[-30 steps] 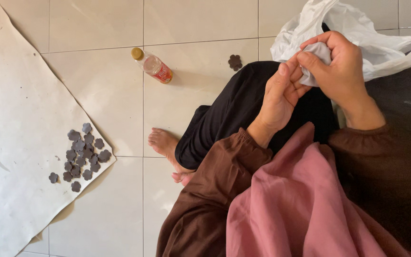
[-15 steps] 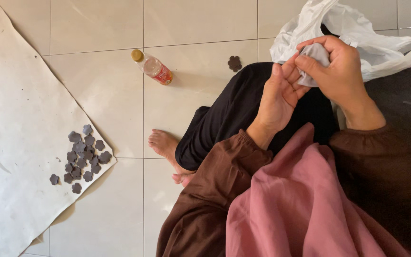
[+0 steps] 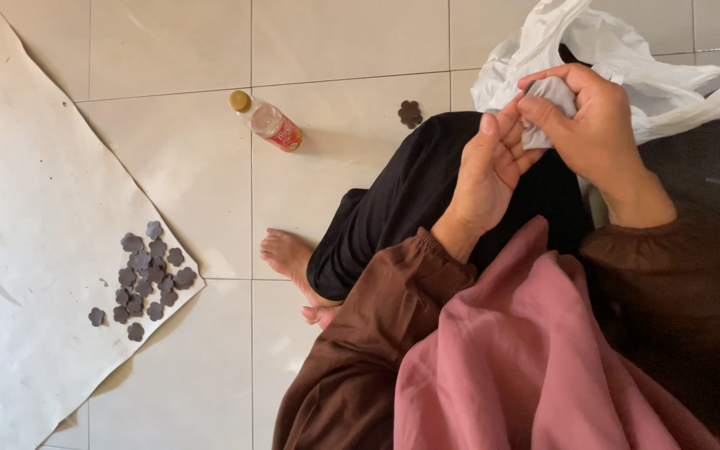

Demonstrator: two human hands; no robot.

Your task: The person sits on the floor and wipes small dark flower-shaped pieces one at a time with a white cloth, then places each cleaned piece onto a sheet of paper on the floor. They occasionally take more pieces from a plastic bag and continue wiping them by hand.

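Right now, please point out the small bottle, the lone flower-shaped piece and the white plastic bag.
small bottle (image 3: 267,122), head view, clear body.
lone flower-shaped piece (image 3: 410,113), head view, centre.
white plastic bag (image 3: 677,79), head view, crumpled side.
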